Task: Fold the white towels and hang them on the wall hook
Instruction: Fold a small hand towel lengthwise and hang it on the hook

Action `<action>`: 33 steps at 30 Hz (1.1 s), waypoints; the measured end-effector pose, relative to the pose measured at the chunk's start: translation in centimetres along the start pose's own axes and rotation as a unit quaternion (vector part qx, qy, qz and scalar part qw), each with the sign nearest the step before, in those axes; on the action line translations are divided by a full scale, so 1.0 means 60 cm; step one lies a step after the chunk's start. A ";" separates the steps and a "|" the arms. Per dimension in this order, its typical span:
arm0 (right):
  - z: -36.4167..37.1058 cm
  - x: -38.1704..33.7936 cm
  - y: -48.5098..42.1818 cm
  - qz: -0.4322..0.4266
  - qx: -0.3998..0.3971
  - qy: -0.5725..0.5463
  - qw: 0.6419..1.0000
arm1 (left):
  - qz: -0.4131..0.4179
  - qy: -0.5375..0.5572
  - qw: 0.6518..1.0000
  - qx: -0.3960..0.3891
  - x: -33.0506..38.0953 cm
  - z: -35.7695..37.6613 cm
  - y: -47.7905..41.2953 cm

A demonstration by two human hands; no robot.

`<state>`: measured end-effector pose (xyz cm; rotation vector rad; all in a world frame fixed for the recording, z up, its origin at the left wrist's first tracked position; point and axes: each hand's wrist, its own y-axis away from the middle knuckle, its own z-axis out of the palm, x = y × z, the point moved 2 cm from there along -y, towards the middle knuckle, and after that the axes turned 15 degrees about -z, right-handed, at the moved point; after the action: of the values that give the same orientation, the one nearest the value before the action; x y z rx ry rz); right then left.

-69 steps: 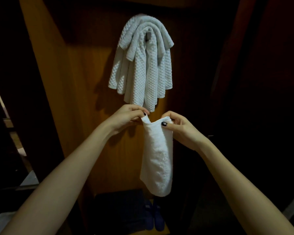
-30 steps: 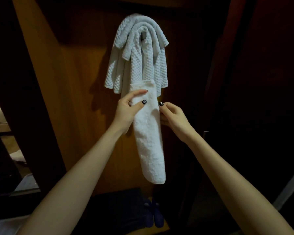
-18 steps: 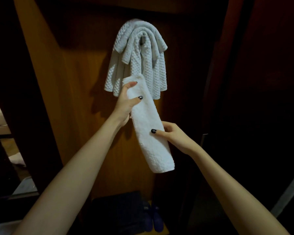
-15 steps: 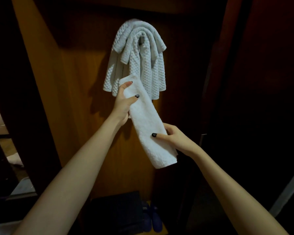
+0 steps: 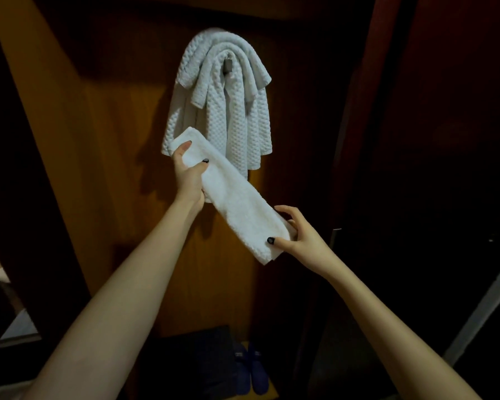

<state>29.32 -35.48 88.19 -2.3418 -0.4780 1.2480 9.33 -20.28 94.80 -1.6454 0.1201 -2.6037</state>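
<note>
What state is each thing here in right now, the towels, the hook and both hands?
folded white towel: folded into a narrow strip, held slanted, not yet hung.
waffle towels: draped over the hook, hanging down.
wall hook: loaded, only its tip showing.
left hand: grips the strip's upper end.
right hand: pinches the lower end.
blue slippers: side by side, low down.

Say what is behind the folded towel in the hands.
Behind the folded towel hang waffle towels on the hook, against a wood panel. Its upper end covers part of their lower left edge.
</note>
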 end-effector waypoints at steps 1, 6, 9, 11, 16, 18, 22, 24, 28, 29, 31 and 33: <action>0.001 0.002 0.002 -0.003 0.004 -0.005 1.000 | -0.004 0.001 1.000 0.005 0.000 -0.001 -0.002; 0.002 0.010 0.006 -0.028 0.096 -0.021 0.995 | -0.014 0.010 1.000 0.024 -0.003 -0.005 -0.009; 0.003 0.010 0.006 -0.015 0.130 -0.051 0.990 | -0.011 0.032 0.999 0.033 -0.004 -0.009 -0.008; 0.006 0.007 0.009 -0.026 0.137 -0.037 0.990 | -0.006 0.050 0.998 0.038 -0.004 -0.009 -0.003; 0.013 -0.010 0.019 -0.052 0.135 -0.007 0.989 | -0.022 0.080 0.995 0.054 -0.004 -0.006 0.010; 0.011 -0.014 0.020 -0.033 0.136 0.005 0.990 | -0.027 0.086 0.995 0.051 0.002 -0.004 0.013; 0.006 -0.022 0.021 -0.006 0.119 -0.006 0.993 | -0.022 0.085 0.996 0.034 0.015 0.001 0.019; 0.003 -0.027 0.019 0.000 0.112 -0.003 0.994 | -0.015 0.083 0.996 0.026 0.019 0.004 0.021; 0.003 -0.037 0.017 0.001 0.093 0.001 0.996 | -0.008 0.084 0.996 0.010 0.030 0.007 0.022; 0.004 -0.038 0.016 0.005 0.083 0.009 0.996 | -0.003 0.085 0.996 -0.004 0.033 0.008 0.022; 0.007 -0.036 0.015 0.014 0.061 0.022 0.998 | 0.006 0.086 0.996 -0.026 0.039 0.011 0.024; 0.008 -0.035 0.015 0.024 0.050 0.026 0.998 | 0.013 0.086 0.996 -0.035 0.045 0.014 0.029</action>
<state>27.88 -37.18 88.90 -2.3075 -0.3368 1.2014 8.92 -22.31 97.43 -1.4268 0.2420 -2.7468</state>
